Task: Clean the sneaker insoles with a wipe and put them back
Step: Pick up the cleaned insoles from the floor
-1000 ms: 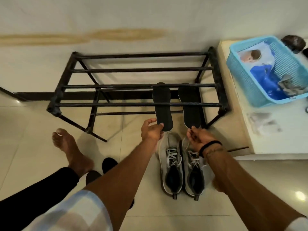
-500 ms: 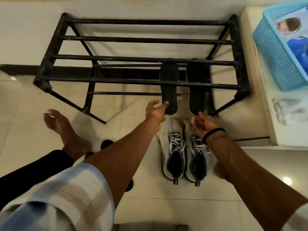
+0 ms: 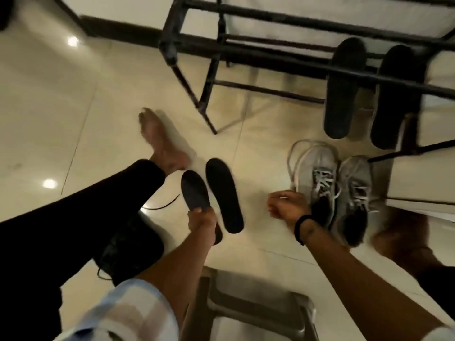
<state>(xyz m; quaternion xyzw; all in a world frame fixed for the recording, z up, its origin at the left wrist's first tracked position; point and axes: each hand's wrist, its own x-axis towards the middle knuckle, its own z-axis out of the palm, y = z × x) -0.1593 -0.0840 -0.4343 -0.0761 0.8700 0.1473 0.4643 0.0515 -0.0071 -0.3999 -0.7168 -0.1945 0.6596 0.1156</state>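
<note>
Tiled floor (image 3: 73, 99): pale and glossy; everything listed below rests on it.

Shoe rack (image 3: 258, 48): black metal bars, standing at the top of our view against the wall.

Our legs: the left in a black trouser leg, its bare foot (image 3: 160, 143) flat on the tiles.

Stool (image 3: 258, 303): grey, at the bottom edge between our forearms.

Grey sneakers (image 3: 332, 188): a laced pair side by side on the floor, just below the rack's right end.

Black sneaker (image 3: 130, 244): under our left leg, mostly hidden.

Insoles on the rack (image 3: 342, 89): two black ones propped side by side against the front bar, lower ends near the floor.

Insoles on the floor (image 3: 222, 193): two more, dark, between our foot and the grey pair. The right one lies free on the tiles.

Left hand (image 3: 202, 220): fingers curled, pinching the heel end of the left floor insole (image 3: 194, 190).

Right hand (image 3: 288, 205): wristband on; it sits beside the left grey sneaker's heel, fingers curled inward. Blur prevents us from telling whether they hold anything.
</note>
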